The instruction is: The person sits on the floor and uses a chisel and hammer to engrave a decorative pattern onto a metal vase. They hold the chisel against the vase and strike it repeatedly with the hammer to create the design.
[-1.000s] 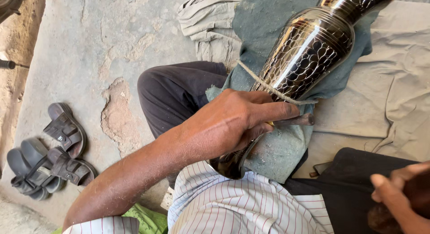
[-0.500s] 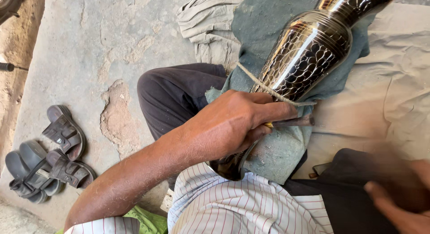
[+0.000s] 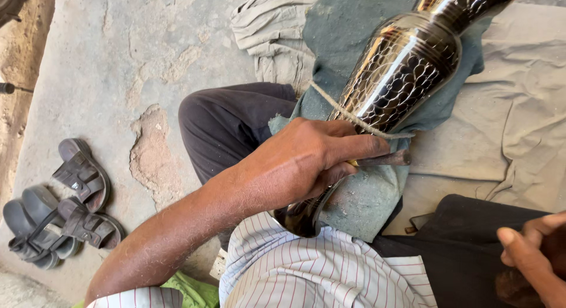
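We see our left hand (image 3: 306,163) clenched around a thin metal chisel (image 3: 386,159), its tip against the engraved metal vase (image 3: 401,72), which lies tilted on a green cloth (image 3: 359,202) across our lap. Our right hand (image 3: 533,255) grips a dark handle.

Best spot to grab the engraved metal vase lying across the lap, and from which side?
Probably the narrow neck. The vase lies tilted on the green cloth, base toward the person, neck at upper right. The neck is its slimmest part and bare, so a grip could close round it from above. The wide polished belly looks slippery; the left hand with a small tool and a cord occupy the lower body.
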